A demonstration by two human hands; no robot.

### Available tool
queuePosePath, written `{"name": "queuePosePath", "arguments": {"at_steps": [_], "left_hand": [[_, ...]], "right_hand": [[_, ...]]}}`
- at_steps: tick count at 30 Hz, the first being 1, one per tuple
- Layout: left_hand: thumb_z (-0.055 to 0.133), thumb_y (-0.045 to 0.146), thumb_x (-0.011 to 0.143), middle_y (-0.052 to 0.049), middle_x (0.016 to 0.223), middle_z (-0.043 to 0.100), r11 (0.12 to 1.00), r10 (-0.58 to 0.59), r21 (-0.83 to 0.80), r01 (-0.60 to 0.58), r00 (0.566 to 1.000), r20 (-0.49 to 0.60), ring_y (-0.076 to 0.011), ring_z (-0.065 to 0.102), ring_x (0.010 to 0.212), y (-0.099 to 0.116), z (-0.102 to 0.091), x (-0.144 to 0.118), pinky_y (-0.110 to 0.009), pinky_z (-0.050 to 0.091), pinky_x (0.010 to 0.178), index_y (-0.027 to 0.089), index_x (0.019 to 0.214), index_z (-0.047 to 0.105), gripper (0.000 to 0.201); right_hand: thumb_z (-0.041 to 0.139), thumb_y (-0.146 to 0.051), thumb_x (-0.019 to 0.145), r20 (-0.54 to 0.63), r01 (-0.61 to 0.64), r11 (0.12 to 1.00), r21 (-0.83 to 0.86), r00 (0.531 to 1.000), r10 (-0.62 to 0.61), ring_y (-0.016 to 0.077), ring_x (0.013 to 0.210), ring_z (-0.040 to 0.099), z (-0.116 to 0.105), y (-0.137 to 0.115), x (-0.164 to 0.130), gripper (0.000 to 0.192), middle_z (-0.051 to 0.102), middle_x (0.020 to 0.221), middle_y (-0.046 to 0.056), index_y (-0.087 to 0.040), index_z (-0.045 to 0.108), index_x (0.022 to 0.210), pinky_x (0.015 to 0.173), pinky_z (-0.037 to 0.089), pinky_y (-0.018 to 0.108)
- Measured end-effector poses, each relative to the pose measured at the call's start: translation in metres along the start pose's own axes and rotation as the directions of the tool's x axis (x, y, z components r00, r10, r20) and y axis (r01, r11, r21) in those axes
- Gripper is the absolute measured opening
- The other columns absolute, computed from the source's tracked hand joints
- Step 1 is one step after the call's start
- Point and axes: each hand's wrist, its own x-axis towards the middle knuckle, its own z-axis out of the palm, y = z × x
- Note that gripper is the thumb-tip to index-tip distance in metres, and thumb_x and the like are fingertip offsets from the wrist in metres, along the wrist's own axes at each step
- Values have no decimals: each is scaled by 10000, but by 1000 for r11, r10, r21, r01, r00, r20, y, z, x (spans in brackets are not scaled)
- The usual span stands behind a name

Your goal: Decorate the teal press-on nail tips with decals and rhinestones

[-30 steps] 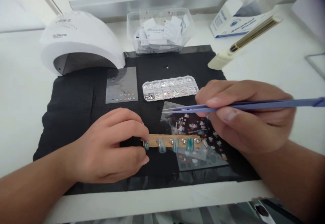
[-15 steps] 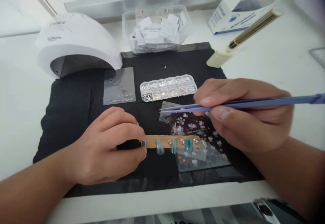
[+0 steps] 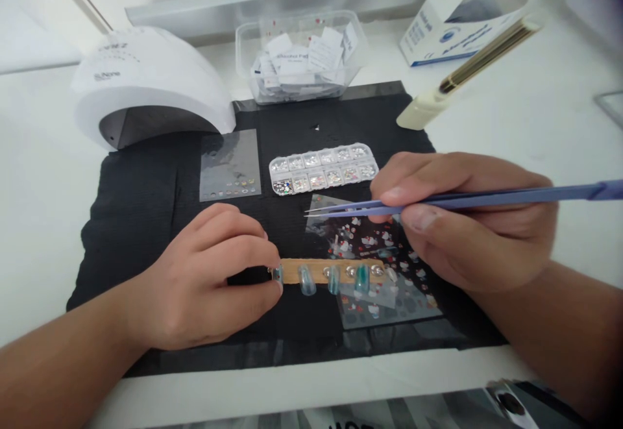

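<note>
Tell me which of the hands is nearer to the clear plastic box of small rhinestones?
Right. The right hand is just beside the clear plastic box of small rhinestones, to its right; the left hand is lower, holding the wooden stick.

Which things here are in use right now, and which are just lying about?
In use: left hand holding nail stick; right hand holding tweezers; sticker sheet beneath.
Lying about: lamp, gem box, tub, carton.
</note>
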Motion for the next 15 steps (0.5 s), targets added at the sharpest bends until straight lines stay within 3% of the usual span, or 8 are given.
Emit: {"name": "queuePosePath", "arguments": {"at_steps": [6, 15], "left_hand": [[691, 2, 758, -74, 864, 637, 999, 31, -26, -32, 999, -35, -243, 579, 847, 0, 0, 1, -433, 484, 682, 126, 780, 698, 127], [673, 55, 796, -48, 869, 643, 1000, 1, -1, -1, 1000, -11, -219, 572, 881, 0, 0, -2, -417, 491, 726, 159, 791, 666, 105]], "right_hand": [[637, -50, 753, 29, 29, 1000, -2, 999, -29, 150, 598, 583, -1, 2, 0, 223, 674, 693, 36, -145, 756, 916, 488, 382, 310], [642, -87, 773, 18, 29, 1000, -4, 999, -29, 143, 589, 567, -1, 2, 0, 204, 664, 675, 26, -167, 759, 920, 486, 374, 307]]}}
